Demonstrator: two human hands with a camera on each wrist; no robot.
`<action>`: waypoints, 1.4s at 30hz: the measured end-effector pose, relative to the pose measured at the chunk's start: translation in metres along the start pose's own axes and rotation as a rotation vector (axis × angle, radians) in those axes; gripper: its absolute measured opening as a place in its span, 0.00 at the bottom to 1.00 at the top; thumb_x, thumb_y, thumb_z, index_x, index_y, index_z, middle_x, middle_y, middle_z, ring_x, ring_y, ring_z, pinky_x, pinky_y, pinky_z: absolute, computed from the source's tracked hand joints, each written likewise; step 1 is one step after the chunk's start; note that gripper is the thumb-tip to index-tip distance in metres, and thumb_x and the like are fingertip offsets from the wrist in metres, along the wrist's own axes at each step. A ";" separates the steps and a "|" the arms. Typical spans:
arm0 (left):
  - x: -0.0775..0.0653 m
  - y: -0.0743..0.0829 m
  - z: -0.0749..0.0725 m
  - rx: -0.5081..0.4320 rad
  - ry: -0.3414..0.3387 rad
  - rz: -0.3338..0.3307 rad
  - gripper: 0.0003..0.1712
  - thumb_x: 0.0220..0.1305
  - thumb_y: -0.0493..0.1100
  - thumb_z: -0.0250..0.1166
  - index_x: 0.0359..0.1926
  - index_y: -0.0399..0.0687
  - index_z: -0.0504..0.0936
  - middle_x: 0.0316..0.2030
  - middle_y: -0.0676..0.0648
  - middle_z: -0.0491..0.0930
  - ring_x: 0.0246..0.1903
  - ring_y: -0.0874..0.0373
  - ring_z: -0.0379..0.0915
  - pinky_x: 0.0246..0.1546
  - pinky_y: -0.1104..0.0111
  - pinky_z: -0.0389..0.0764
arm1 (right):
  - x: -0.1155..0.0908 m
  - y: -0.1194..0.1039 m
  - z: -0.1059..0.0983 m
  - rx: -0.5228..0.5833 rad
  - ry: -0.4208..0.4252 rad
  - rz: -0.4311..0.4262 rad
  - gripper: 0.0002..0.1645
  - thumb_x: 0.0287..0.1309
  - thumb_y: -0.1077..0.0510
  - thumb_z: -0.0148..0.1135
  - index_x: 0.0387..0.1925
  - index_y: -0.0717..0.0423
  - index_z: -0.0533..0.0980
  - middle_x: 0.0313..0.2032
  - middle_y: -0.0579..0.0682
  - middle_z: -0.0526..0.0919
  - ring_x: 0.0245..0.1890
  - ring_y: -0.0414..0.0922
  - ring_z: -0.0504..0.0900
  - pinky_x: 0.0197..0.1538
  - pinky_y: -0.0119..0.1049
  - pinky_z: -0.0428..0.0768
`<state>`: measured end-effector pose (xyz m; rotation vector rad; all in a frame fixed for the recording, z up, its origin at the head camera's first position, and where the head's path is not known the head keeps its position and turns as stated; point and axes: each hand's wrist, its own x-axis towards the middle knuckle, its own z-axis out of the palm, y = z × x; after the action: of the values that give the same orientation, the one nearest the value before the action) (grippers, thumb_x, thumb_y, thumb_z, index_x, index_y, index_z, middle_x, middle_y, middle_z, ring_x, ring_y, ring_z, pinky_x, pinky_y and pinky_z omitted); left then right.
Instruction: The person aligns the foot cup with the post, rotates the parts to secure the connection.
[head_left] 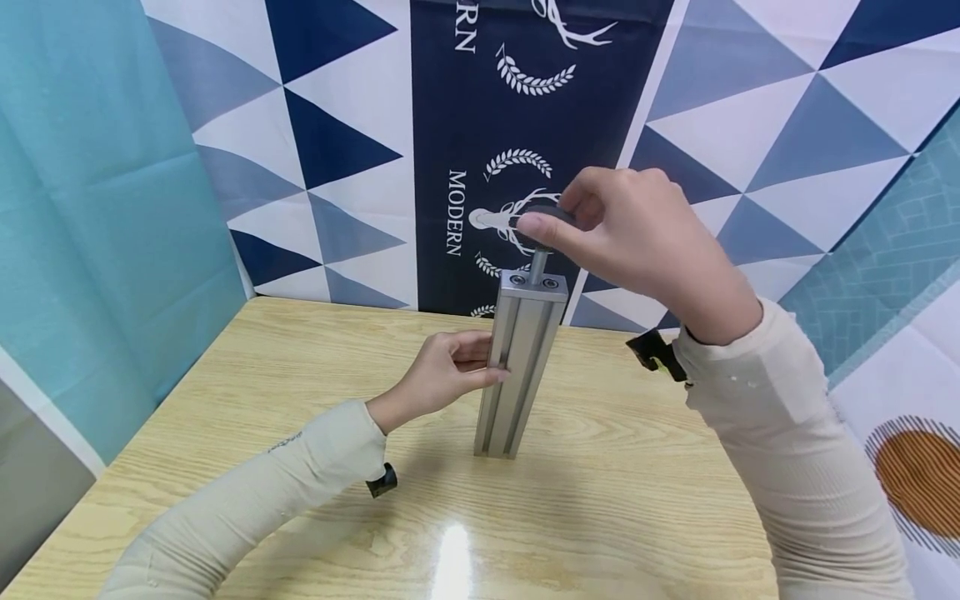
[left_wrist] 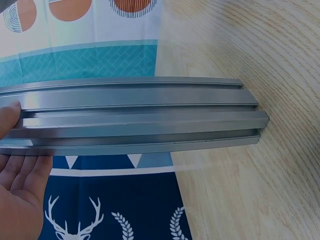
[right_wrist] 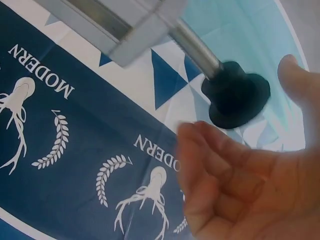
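Bar (head_left: 522,358) standing upright on table (head_left: 637,467); left hand (head_left: 446,371) clamping it part-way up, thumb opposing fingers. Right hand (head_left: 637,233) hovering around foot (right_wrist: 235,95) atop rod (right_wrist: 196,47), thumb and fingertips parted. Bar likely handling stiff, fairly heavy, slick; sides seeming safe for gripping, foot's rim probably offering surer hold.

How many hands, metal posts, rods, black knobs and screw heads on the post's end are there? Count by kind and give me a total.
Hands: 2, left hand and right hand
Metal post: 1
Rod: 1
Black knob: 1
Visible screw heads: 2
Total: 7
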<state>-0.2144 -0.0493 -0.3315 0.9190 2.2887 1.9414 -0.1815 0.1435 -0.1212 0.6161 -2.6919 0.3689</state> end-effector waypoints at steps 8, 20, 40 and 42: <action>0.001 0.001 0.000 0.012 0.007 -0.011 0.27 0.54 0.34 0.72 0.56 0.32 0.77 0.45 0.37 0.83 0.46 0.51 0.82 0.46 0.69 0.82 | 0.011 0.017 -0.018 0.146 -0.284 -0.333 0.27 0.73 0.51 0.45 0.69 0.52 0.63 0.63 0.52 0.72 0.59 0.51 0.74 0.61 0.54 0.71; 0.001 -0.001 0.004 0.001 -0.008 -0.004 0.27 0.55 0.35 0.71 0.56 0.33 0.77 0.46 0.38 0.83 0.46 0.53 0.82 0.46 0.68 0.82 | 0.015 0.024 -0.016 0.165 -0.282 -0.389 0.22 0.72 0.54 0.50 0.63 0.52 0.72 0.56 0.52 0.79 0.45 0.47 0.79 0.48 0.48 0.77; 0.001 -0.001 0.002 0.006 -0.002 -0.002 0.27 0.54 0.34 0.72 0.56 0.34 0.77 0.45 0.39 0.84 0.45 0.52 0.82 0.45 0.68 0.83 | 0.008 -0.002 0.006 0.068 -0.037 0.063 0.41 0.55 0.26 0.54 0.45 0.60 0.75 0.38 0.55 0.81 0.37 0.51 0.78 0.41 0.46 0.77; 0.001 -0.001 0.001 0.008 0.001 -0.004 0.27 0.54 0.35 0.72 0.56 0.34 0.77 0.45 0.39 0.84 0.45 0.52 0.82 0.45 0.68 0.83 | 0.008 0.001 0.000 0.069 -0.118 0.027 0.42 0.58 0.26 0.51 0.54 0.58 0.74 0.44 0.55 0.82 0.44 0.52 0.79 0.48 0.50 0.77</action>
<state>-0.2150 -0.0480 -0.3328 0.9137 2.2983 1.9330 -0.1880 0.1413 -0.1180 0.6401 -2.8124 0.4478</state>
